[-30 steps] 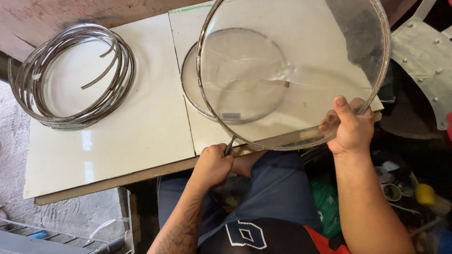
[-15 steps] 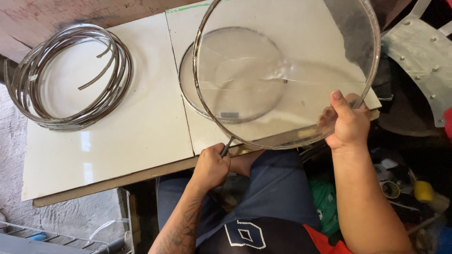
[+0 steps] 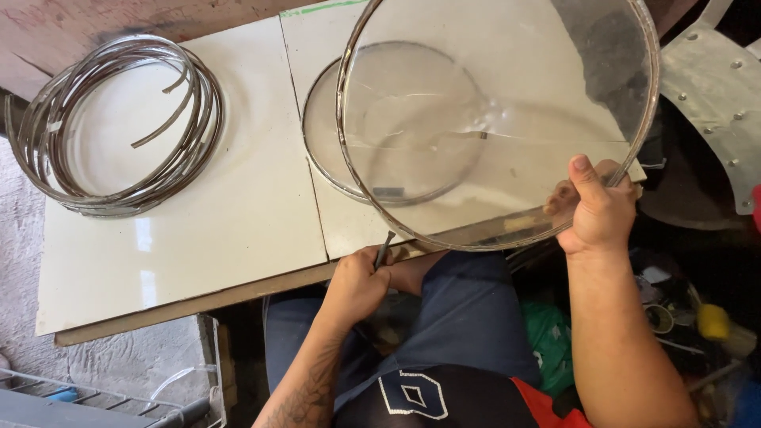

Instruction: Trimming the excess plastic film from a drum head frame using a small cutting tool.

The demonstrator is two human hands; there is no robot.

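Observation:
My right hand (image 3: 596,208) grips the rim of a large round clear sheet in a metal hoop (image 3: 507,119), held tilted above the white board (image 3: 198,230). My left hand (image 3: 357,284) is closed around a thin dark metal tool (image 3: 384,250) at the board's near edge, just below the hoop's lower rim. A smaller round hooped clear sheet (image 3: 396,119) lies flat on the board underneath, seen through the big one.
A stack of loose metal hoops (image 3: 111,127) lies on the board's left part. A riveted metal plate (image 3: 713,103) sits at the right. Small clutter, a yellow object (image 3: 712,321) and green bag (image 3: 551,337), lies on the floor by my legs.
The large hoop has shifted slightly right and upward with my right hand. My left hand has stayed at the board's edge with the tool.

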